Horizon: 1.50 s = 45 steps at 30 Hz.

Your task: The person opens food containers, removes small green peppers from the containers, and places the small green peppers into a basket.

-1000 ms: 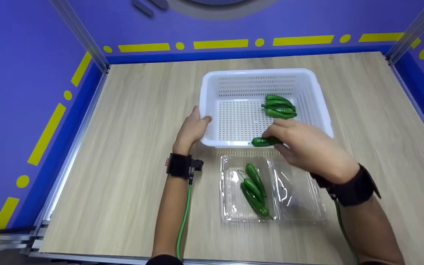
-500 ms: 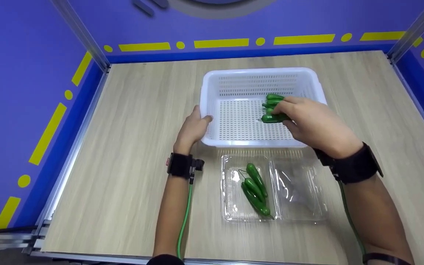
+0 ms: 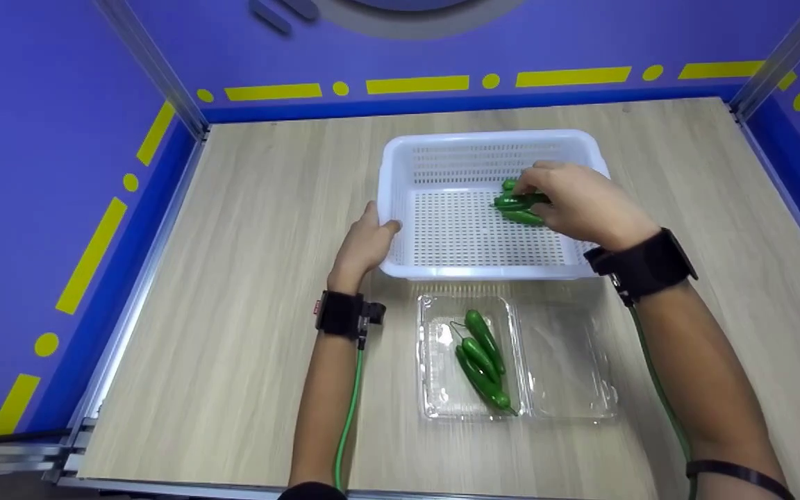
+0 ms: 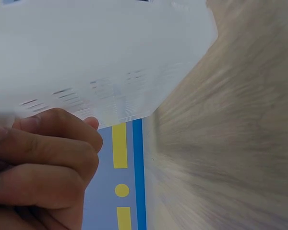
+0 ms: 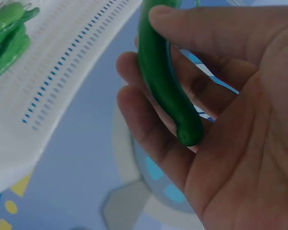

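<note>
R hand (image 3: pixel 577 205) pinches green chili pepper (image 5: pixel 158 72) | L hand (image 3: pixel 364 239) grips plastic basket (image 3: pixel 469 271) rim | pepper prob. light, firm, slick; take mid-body | stem end unclear

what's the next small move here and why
Probably settle the held green pepper among the other peppers and loosen the right grip. That grip pinches the pepper right by the group in the white basket, and the left grip holds the basket's left side, which should help steady it.
</note>
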Tool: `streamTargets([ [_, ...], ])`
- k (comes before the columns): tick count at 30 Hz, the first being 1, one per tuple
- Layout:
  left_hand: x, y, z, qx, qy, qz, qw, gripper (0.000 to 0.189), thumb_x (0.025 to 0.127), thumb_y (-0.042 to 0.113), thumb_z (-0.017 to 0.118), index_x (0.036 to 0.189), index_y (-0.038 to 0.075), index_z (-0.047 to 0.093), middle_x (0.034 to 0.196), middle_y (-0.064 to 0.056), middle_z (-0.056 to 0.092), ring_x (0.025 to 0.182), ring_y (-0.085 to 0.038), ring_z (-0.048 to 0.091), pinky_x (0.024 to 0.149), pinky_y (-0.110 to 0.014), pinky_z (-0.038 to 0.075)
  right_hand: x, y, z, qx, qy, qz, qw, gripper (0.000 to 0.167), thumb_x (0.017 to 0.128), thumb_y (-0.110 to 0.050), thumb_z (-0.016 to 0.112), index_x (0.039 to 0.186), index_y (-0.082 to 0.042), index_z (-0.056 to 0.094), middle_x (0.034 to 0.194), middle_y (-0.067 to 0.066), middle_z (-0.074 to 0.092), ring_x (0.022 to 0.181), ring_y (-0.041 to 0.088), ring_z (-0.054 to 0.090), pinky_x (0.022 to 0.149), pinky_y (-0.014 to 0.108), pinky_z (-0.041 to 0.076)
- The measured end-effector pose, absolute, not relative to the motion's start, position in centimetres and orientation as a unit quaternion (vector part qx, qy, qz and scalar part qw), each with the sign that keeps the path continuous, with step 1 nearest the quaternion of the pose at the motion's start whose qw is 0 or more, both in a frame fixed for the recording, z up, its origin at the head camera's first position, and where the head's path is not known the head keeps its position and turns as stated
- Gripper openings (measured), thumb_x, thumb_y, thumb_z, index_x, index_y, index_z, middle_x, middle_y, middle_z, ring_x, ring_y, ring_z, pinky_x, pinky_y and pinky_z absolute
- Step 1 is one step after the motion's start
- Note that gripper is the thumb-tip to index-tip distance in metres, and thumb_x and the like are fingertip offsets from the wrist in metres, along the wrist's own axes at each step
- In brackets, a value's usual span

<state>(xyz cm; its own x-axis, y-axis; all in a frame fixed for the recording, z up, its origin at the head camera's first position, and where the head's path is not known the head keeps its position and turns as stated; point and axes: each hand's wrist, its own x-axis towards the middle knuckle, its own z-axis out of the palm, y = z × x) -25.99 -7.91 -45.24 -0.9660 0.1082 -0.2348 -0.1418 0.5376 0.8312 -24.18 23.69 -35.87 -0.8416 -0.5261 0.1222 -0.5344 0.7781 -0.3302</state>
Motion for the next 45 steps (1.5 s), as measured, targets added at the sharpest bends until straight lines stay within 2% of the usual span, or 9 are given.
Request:
streamTargets([
  [9, -26.0, -8.0, -45.3, -0.014, 0.866, 0.482, 0.129, 0.05, 0.102, 0.029, 0.049, 0.147, 0.012, 0.039, 0.125, -0.014, 0.066, 0.103, -0.025, 0.069, 0.087, -0.041, 0.055, -27.9, 24.2, -38.0, 0.241, -0.952, 0.181, -0.049, 0.028, 0.085, 0.006, 0.067, 0.112, 0.0, 0.07, 0.109, 0.016, 0.073, 0.101, 0.032, 0.067, 0.09, 0.049, 0.052],
  [19, -26.0, -8.0, -45.4, -0.016, 0.869, 0.478, 0.127, 0.049, 0.101, 0.03, 0.05, 0.145, 0.011, 0.041, 0.126, -0.015, 0.066, 0.103, -0.026, 0.069, 0.088, -0.041, 0.055, -30.7, 24.8, -41.0, 0.214, -0.96, 0.17, -0.055, 0.035, 0.076, 0.012, 0.057, 0.107, 0.004, 0.07, 0.109, 0.023, 0.072, 0.103, 0.037, 0.066, 0.093, 0.053, 0.052],
  [24, -25.9, -8.0, -45.5, -0.017, 0.868, 0.478, 0.133, 0.048, 0.101, 0.03, 0.05, 0.145, 0.012, 0.041, 0.125, -0.015, 0.066, 0.101, -0.026, 0.069, 0.086, -0.041, 0.055, -31.2, 25.2, -42.5, 0.201, -0.964, 0.159, -0.072, 0.031, 0.075, 0.013, 0.056, 0.101, 0.003, 0.067, 0.1, 0.02, 0.068, 0.09, 0.033, 0.059, 0.085, 0.048, 0.05],
  [29, -26.0, -8.0, -45.4, -0.014, 0.866, 0.483, 0.131, 0.051, 0.101, 0.029, 0.049, 0.148, 0.012, 0.039, 0.127, -0.015, 0.065, 0.103, -0.026, 0.069, 0.087, -0.041, 0.055, -31.5, 25.5, -43.2, 0.196, -0.966, 0.149, -0.077, 0.025, 0.074, 0.015, 0.056, 0.093, 0.001, 0.064, 0.088, 0.014, 0.059, 0.079, 0.029, 0.05, 0.073, 0.041, 0.04],
  [35, -26.0, -8.0, -45.4, -0.01, 0.865, 0.487, 0.126, 0.056, 0.1, 0.028, 0.048, 0.153, 0.014, 0.036, 0.133, -0.013, 0.064, 0.108, -0.025, 0.068, 0.09, -0.041, 0.055, -31.8, 25.7, -43.4, 0.188, -0.969, 0.131, -0.091, 0.021, 0.074, 0.015, 0.054, 0.088, 0.001, 0.061, 0.081, 0.012, 0.054, 0.074, 0.027, 0.046, 0.068, 0.038, 0.037],
  [37, -26.0, -8.0, -45.5, -0.01, 0.865, 0.486, 0.126, 0.055, 0.101, 0.028, 0.049, 0.152, 0.013, 0.036, 0.132, -0.014, 0.064, 0.107, -0.026, 0.068, 0.09, -0.042, 0.055, -31.7, 25.7, -43.4, 0.184, -0.97, 0.127, -0.099, 0.021, 0.073, 0.014, 0.056, 0.087, 0.0, 0.062, 0.081, 0.011, 0.054, 0.074, 0.026, 0.047, 0.068, 0.037, 0.037],
  [41, -26.0, -8.0, -45.5, -0.01, 0.866, 0.483, 0.124, 0.054, 0.101, 0.028, 0.05, 0.15, 0.012, 0.037, 0.131, -0.015, 0.064, 0.106, -0.027, 0.068, 0.09, -0.043, 0.055, -31.5, 25.7, -43.4, 0.182, -0.969, 0.121, -0.117, 0.02, 0.072, 0.016, 0.055, 0.08, -0.003, 0.055, 0.077, 0.009, 0.047, 0.071, 0.025, 0.041, 0.064, 0.035, 0.032],
  [45, -26.0, -8.0, -45.5, -0.011, 0.868, 0.481, 0.124, 0.053, 0.101, 0.029, 0.05, 0.149, 0.011, 0.038, 0.129, -0.015, 0.065, 0.105, -0.027, 0.068, 0.089, -0.042, 0.055, -31.6, 25.9, -43.6, 0.189, -0.967, 0.114, -0.125, 0.021, 0.071, 0.016, 0.055, 0.08, -0.003, 0.058, 0.077, 0.009, 0.049, 0.071, 0.024, 0.042, 0.062, 0.034, 0.032],
])
